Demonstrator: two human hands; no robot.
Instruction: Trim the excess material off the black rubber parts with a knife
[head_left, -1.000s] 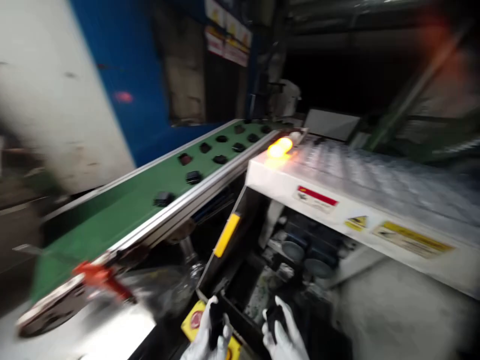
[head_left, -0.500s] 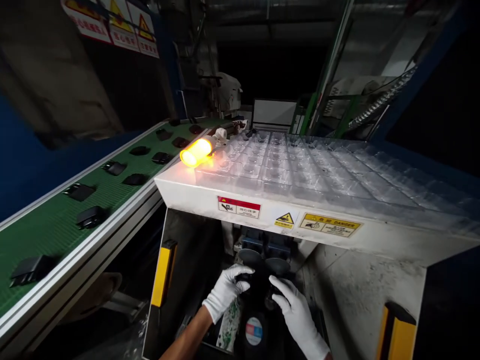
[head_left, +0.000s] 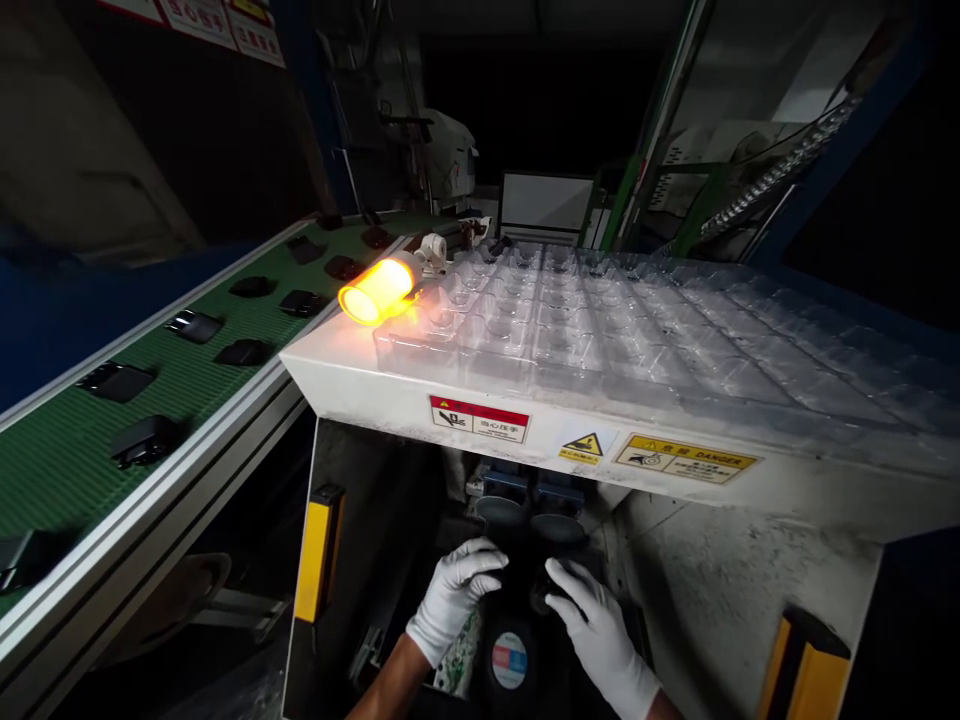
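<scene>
A dark, rounded black part sits low inside the machine's opening, under the white counter, its shape lost in shadow. The gloved left hand curls against its left side, the gloved right hand against its right. Clear blister trays cover the counter top beside a glowing amber lamp.

Left hand and right hand: each wears a snug white knit glove ending at the wrist; forearms bare below the cuffs, no sleeves visible.
</scene>
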